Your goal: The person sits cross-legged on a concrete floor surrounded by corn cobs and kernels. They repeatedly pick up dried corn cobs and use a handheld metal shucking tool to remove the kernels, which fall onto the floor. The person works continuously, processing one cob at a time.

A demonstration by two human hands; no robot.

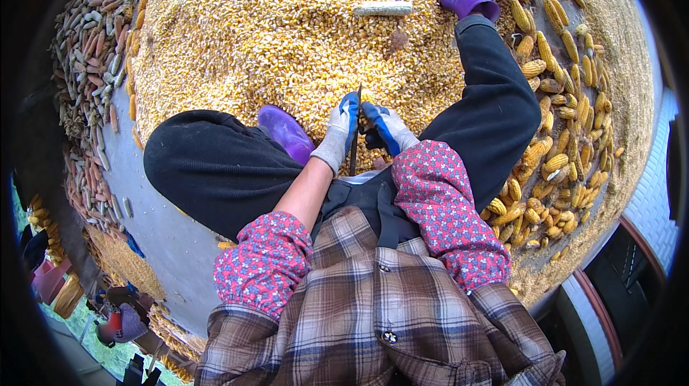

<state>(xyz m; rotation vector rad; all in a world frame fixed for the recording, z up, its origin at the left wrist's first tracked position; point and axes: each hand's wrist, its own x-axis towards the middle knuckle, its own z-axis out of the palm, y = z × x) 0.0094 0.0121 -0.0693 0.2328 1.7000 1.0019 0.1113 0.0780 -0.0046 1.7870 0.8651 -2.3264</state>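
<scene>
My left hand [343, 123], in a grey work glove with a blue coated palm, is closed along a long dark pointed tool [354, 141]. The tool's tip points away from me, and its near end reaches my lap. Close on the tool's other side is my right hand [386, 126], gloved alike, with curled fingers. A small yellow piece, perhaps the end of a corn ear [367, 96], shows by its thumb; what lies inside the fingers is hidden. Both hands are low between my legs, over a wide heap of loose corn kernels [258, 47].
A bare corncob [382, 8] lies on the kernels. My purple boots [285, 130] rest in the heap. Unshelled corn ears [543, 160] spread at right; stripped cobs [94, 47] pile at left on the grey floor [156, 214]. Another person [121, 324] is far off at lower left.
</scene>
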